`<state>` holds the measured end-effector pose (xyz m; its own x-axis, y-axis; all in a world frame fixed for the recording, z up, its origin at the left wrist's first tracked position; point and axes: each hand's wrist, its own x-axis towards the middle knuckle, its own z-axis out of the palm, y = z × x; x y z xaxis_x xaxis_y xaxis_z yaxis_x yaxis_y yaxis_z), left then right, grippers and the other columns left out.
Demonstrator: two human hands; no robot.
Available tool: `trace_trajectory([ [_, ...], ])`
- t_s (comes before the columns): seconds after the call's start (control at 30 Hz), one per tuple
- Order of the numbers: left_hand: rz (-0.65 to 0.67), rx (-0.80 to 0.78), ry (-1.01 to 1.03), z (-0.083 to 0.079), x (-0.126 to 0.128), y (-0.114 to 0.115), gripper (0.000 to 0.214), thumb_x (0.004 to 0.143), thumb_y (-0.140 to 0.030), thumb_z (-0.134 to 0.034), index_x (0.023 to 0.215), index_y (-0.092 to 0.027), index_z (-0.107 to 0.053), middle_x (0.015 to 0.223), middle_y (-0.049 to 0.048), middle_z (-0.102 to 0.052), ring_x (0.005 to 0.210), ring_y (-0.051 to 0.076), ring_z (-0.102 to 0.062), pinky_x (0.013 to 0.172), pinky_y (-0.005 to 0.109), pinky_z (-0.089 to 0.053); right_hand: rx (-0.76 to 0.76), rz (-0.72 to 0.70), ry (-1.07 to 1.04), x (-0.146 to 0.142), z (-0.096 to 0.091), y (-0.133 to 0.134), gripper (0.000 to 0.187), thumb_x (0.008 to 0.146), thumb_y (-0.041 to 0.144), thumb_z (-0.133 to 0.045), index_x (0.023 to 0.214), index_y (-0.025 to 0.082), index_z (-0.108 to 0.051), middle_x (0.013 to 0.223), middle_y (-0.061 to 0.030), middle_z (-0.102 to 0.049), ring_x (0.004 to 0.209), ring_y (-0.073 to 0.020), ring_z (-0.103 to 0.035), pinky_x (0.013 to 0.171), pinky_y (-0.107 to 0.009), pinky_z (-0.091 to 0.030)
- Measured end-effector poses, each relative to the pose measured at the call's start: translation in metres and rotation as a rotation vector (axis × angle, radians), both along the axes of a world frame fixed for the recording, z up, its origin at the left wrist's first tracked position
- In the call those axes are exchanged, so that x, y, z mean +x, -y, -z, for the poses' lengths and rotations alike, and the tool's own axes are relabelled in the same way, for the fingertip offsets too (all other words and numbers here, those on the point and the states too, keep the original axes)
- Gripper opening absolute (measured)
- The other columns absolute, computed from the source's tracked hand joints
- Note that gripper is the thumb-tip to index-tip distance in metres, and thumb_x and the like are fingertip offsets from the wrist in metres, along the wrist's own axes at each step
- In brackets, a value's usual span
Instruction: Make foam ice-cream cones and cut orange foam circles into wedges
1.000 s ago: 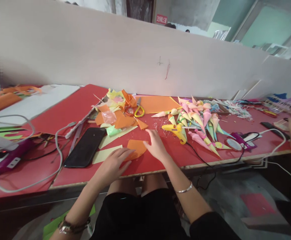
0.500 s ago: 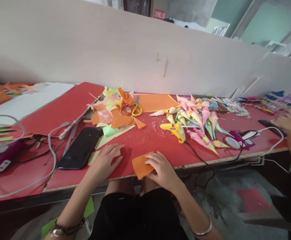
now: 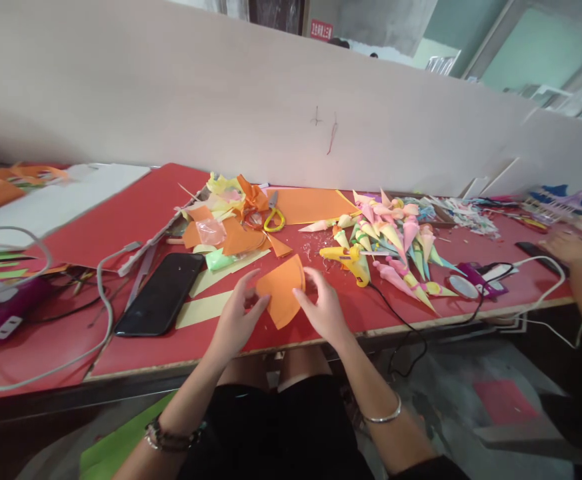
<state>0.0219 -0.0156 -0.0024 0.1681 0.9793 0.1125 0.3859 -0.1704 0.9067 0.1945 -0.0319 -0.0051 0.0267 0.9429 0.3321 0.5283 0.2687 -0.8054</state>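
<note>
An orange fan-shaped piece of felt-like sheet (image 3: 281, 293) is held up between my two hands over the front edge of the red table. My left hand (image 3: 239, 320) grips its left side, thumb in front and fingers curled behind. The right side is pinched by my right hand (image 3: 325, 308), its thumb lying on the front face. Just beyond lie more orange cut pieces (image 3: 243, 240) and scissors with yellow handles (image 3: 274, 219). A yellow glue gun (image 3: 353, 262) rests to the right, beside a heap of pastel cones (image 3: 388, 230).
A black phone (image 3: 161, 293) and pale yellow strips (image 3: 203, 310) lie left of my hands. White cables and a purple power strip (image 3: 8, 313) are farther left. At right are a round white disc (image 3: 463, 287) and a co-worker's hand (image 3: 571, 250).
My right hand has lifted the orange piece from the table edge and turned it. My left hand has come off the table, moved right and taken hold of its left side.
</note>
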Motion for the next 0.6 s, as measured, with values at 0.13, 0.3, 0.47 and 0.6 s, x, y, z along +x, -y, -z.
trace_trajectory([
  [0.13, -0.031, -0.085, 0.055, 0.001, -0.001, 0.000, 0.059, 0.078, -0.039, -0.049, 0.129, -0.012, -0.035, 0.055, -0.0046, -0.056, 0.055, 0.014, -0.057, 0.055, 0.026, -0.044, 0.228, -0.134, 0.447, 0.004, 0.003, 0.020, 0.057, 0.077, 0.037, -0.061, 0.129, 0.025, -0.043, 0.130, -0.0131, -0.041, 0.123, -0.0301, -0.035, 0.100, -0.049, -0.034],
  [0.3, 0.015, -0.070, -0.087, -0.001, -0.001, 0.009, 0.050, 0.082, -0.038, -0.042, 0.127, -0.015, -0.039, 0.055, -0.0046, -0.058, 0.054, 0.015, -0.058, 0.057, 0.028, -0.046, 0.230, -0.162, 0.540, 0.006, 0.015, 0.026, 0.031, 0.083, 0.015, -0.051, 0.108, 0.027, -0.063, 0.119, -0.0093, -0.053, 0.107, -0.0254, -0.046, 0.093, -0.042, -0.042],
  [0.47, 0.097, 0.180, -0.421, -0.001, -0.013, 0.015, 0.042, 0.082, -0.036, -0.045, 0.120, -0.020, -0.048, 0.099, 0.0077, -0.063, 0.091, 0.021, -0.060, 0.079, 0.036, -0.048, 0.151, -0.269, 0.275, 0.014, 0.021, 0.019, 0.039, 0.077, 0.000, -0.041, 0.092, 0.023, -0.069, 0.100, -0.0070, -0.062, 0.096, -0.0192, -0.055, 0.085, -0.034, -0.047],
  [0.6, 0.364, 0.395, -0.607, -0.003, -0.024, 0.016, 0.061, 0.072, -0.050, -0.059, 0.127, -0.028, -0.046, 0.141, 0.0112, -0.034, 0.128, 0.033, -0.031, 0.100, 0.051, -0.033, 0.084, -0.296, 0.024, 0.020, 0.021, 0.011, 0.042, 0.070, -0.004, -0.038, 0.087, 0.020, -0.067, 0.100, -0.0053, -0.065, 0.097, -0.0155, -0.059, 0.088, -0.031, -0.046],
])
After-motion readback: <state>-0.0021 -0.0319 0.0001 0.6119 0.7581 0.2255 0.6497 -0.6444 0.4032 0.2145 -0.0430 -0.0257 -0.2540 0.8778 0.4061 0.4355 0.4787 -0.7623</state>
